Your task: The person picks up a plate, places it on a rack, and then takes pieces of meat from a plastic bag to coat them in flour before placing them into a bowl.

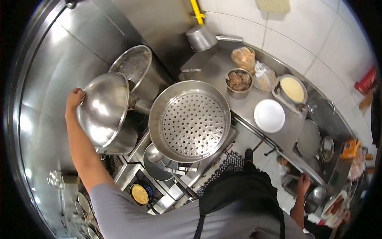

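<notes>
My left hand (75,98) is closed at the crown of a large domed metal lid (102,109), where its grip on the handle is mostly hidden. The lid leans tilted above a big stockpot (128,137), and its rim faces right. Behind it stands another tall stockpot (133,65) with its top uncovered. A wide perforated steamer pot (193,123) sits in front of me, with nothing lying on its holes. Low on the right, my right hand (304,183) hangs with fingers curled, near the counter edge, and no object shows in it.
A small pan of yellow food (139,194) sits over a blue flame. A ladle (153,153) rests over a frying pan (159,169). The counter holds a meat pot (239,81), white plates (269,116) and a tray (292,89). Another person's hand (365,102) shows far right.
</notes>
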`<state>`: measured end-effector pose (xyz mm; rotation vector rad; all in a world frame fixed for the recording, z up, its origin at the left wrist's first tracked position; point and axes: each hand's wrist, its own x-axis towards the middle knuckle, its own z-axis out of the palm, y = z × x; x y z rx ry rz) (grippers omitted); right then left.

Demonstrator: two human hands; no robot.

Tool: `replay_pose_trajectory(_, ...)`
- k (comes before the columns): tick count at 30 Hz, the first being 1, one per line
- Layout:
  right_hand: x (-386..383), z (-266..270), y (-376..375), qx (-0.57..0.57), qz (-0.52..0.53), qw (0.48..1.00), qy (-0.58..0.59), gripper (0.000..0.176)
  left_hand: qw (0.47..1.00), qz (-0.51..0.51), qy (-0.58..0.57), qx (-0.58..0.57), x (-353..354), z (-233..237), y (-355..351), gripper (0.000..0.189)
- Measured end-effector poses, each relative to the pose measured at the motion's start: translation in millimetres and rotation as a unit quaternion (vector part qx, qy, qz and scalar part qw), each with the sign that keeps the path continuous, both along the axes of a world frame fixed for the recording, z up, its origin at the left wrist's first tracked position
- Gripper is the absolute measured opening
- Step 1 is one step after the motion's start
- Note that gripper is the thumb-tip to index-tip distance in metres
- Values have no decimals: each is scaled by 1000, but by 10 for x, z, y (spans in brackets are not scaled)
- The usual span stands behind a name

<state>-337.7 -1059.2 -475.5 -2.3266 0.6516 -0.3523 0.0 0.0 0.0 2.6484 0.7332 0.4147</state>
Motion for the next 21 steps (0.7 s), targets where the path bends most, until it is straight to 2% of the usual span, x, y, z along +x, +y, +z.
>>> replay_pose_trajectory(1,12,128,55,-39,0,998,45,15,998,-19,-14,51,-27,73,-420,32)
replay_pose_trajectory(2,37,115,68,1,-42,998,49,13,994,-38,-30,101,-67,145,-845,33)
replay_pose_trajectory(3,-384,115,233,-18,-32,998,59,15,992,-58,-22,109,-439,110,-1126,35)
replay_pose_trajectory(4,-302,260,380,-36,-32,998,50,16,990,-78,-29,118,-553,126,-1531,36)
replay_pose_trajectory(6,-210,484,557,-58,-32,997,48,17,962,-134,-84,222,-861,84,-2372,37)
replay_pose_trajectory(10,-132,605,779,-72,-16,997,26,16,934,-251,-105,234,-1179,-84,-3426,35)
replay_pose_trajectory(13,-190,757,970,-58,-18,998,23,15,894,-350,-105,259,-1175,-302,-3889,36)
replay_pose_trajectory(17,-840,736,1037,-25,-70,997,28,14,877,-413,-79,233,-983,-796,-4120,36)
replay_pose_trajectory(18,-1095,607,992,-25,-67,997,-1,15,887,-398,-35,230,-917,-901,-4132,37)
replay_pose_trajectory(21,-2008,181,837,1,-139,990,33,16,888,-404,-3,219,-651,-1228,-4021,36)
